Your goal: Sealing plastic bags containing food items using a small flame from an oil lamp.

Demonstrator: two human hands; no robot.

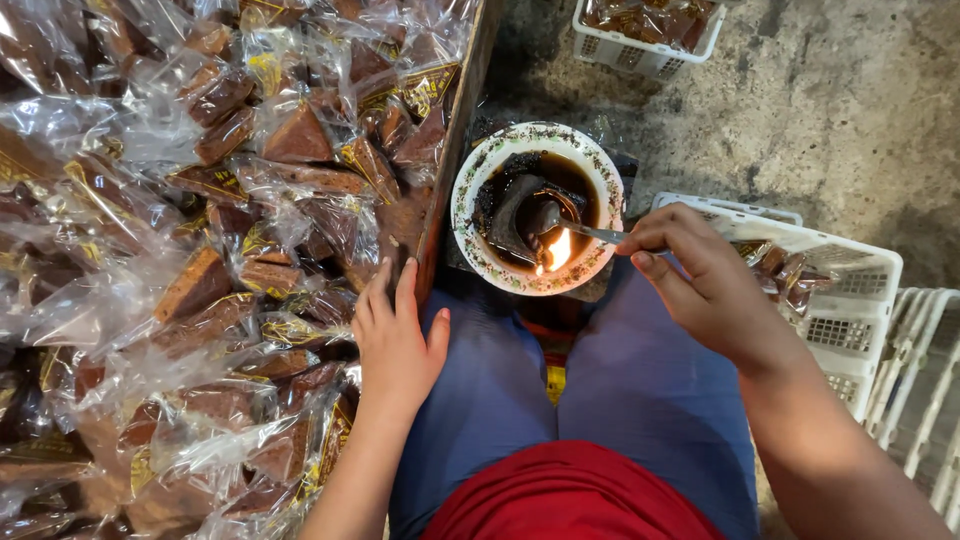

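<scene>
Head view: the right hand (700, 285) pinches a spoon (565, 222) over the flame (556, 250) in the bowl (470, 215). The left hand (395, 340) rests flat and empty at the table's (450, 170) edge beside bagged cakes (230, 280), most apparently sealed already.

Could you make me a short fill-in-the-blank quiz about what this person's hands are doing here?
1. The right hand holds the handle of a metal ____ that reaches into the bowl.
2. A small ____ burns at the bowl's near edge, beside the dark liquid.
3. The left hand lies flat at the edge of a heap of brown pieces wrapped in clear ____.
4. The white basket beside the right hand is made of ____.

Missing words: spoon; flame; plastic; plastic
</scene>
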